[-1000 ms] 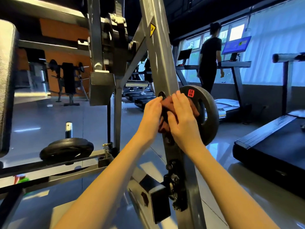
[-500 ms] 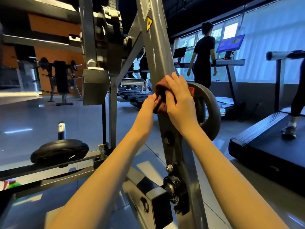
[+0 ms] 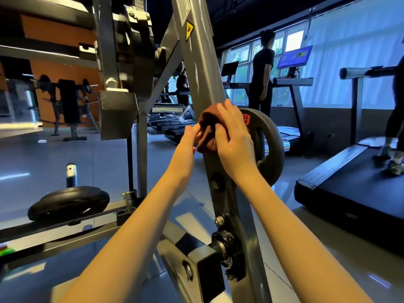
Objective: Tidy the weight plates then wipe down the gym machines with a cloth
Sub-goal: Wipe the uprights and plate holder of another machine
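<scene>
Since a second ago both hands have carried the cloth [image 3: 207,127] up the slanted grey post [image 3: 201,68], from level with the middle of the weight plate [image 3: 273,145] to about level with its top edge. My right hand [image 3: 234,145] is curled over the cloth and presses it to the post. My left hand [image 3: 188,138] pinches the cloth's loose edge from the other side.

The weight plate hangs just behind my right knuckles, so near that a wide stroke could knock it or catch the cloth on its rim. Below my wrists the post carries a bolted pivot [image 3: 223,239]. I think a downward wipe could snag the fabric there. Far down to my left a second plate [image 3: 70,202] lies flat on the frame.
</scene>
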Tool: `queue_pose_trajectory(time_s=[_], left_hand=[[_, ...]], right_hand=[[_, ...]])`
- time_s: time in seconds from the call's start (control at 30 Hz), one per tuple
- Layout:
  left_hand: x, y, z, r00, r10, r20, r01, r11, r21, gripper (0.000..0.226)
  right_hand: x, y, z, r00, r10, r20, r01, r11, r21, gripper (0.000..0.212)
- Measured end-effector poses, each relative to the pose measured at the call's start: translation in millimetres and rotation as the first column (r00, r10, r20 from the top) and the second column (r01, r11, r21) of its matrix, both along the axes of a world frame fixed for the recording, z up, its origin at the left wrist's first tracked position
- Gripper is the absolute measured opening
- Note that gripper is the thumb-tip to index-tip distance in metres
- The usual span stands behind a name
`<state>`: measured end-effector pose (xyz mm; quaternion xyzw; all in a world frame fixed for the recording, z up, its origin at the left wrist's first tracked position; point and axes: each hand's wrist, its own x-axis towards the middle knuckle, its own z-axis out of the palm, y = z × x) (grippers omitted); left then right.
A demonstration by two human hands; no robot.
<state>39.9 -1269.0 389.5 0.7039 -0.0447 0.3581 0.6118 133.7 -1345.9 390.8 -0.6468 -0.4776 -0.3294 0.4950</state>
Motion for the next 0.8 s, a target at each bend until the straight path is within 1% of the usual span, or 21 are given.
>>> queue_pose_trajectory(time_s=[0.07,0.13,0.17,0.23,0.3,0.37,0.4,0.47,0.53,0.6,0.63,0.7,0.8], left_hand=[[-1.8,-3.1,0.1,1.0,0.008,0.011,-0.008,1.0,0.0,0.04],[-3.5,-5.6,0.9,1.0,0.017,0.019,-0.017,1.0,0.009,0.037],[-2.9,-5.8,0.8,1.0,0.021,0.023,-0.021,1.0,0.01,0.034],[-0.8,-3.1,-0.3,1.0,0.02,0.011,-0.02,1.0,0.015,0.035],[1.8,3.3,-1.7,0.999,0.033,-0.014,-0.033,0.999,0.025,0.041],[2.8,10.1,-2.2,0.999,0.028,-0.043,-0.027,0.999,0.023,0.046],[2.7,12.0,-1.7,0.998,0.02,-0.059,-0.02,1.0,0.016,0.047],[1.7,11.7,-0.8,0.996,0.01,-0.083,-0.007,1.0,0.03,0.051],[0.4,7.3,0.6,0.997,0.018,-0.079,-0.014,0.998,0.055,0.05],[-2.0,0.6,2.5,0.997,0.04,-0.067,-0.036,0.997,0.062,0.045],[-2.0,-2.1,2.0,0.997,0.046,-0.056,-0.043,0.997,0.057,0.04],[-2.4,-7.3,0.7,0.999,0.033,-0.03,-0.031,0.998,0.048,0.03],[-3.5,-13.1,-9.1,1.0,0.003,-0.018,-0.003,0.999,0.041,0.03]], right_hand=[[-5.8,-13.0,-32.1,1.0,-0.009,0.009,0.009,1.0,-0.003,0.051],[-11.2,-21.9,-59.6,0.997,-0.055,0.062,0.056,0.998,-0.012,0.052],[-9.5,-22.5,-62.8,0.994,-0.074,0.086,0.076,0.997,-0.022,0.052],[-5.7,-15.9,-45.1,0.992,-0.085,0.09,0.089,0.995,-0.04,0.052],[-2.9,-2.5,-12.7,0.995,-0.082,0.053,0.085,0.995,-0.059,0.052],[0.4,6.5,12.2,0.998,-0.065,0.021,0.066,0.997,-0.04,0.052],[0.8,7.2,13.6,0.998,-0.055,0.014,0.055,0.998,-0.029,0.052],[-3.7,-2.4,-9.2,0.999,-0.048,-0.002,0.048,0.999,-0.02,0.051],[-11.6,-19.0,-53.6,0.998,-0.059,0.009,0.059,0.998,-0.021,0.052],[-15.8,-32.1,-89.8,0.996,-0.069,0.049,0.07,0.997,-0.015,0.052],[-12.7,-33.7,-95.3,0.995,-0.071,0.065,0.073,0.997,-0.02,0.052],[-9.1,-30.9,-84.6,0.995,-0.068,0.076,0.072,0.996,-0.055,0.053],[-5.5,-18.5,-49.7,0.992,-0.083,0.099,0.091,0.992,-0.084,0.055]])
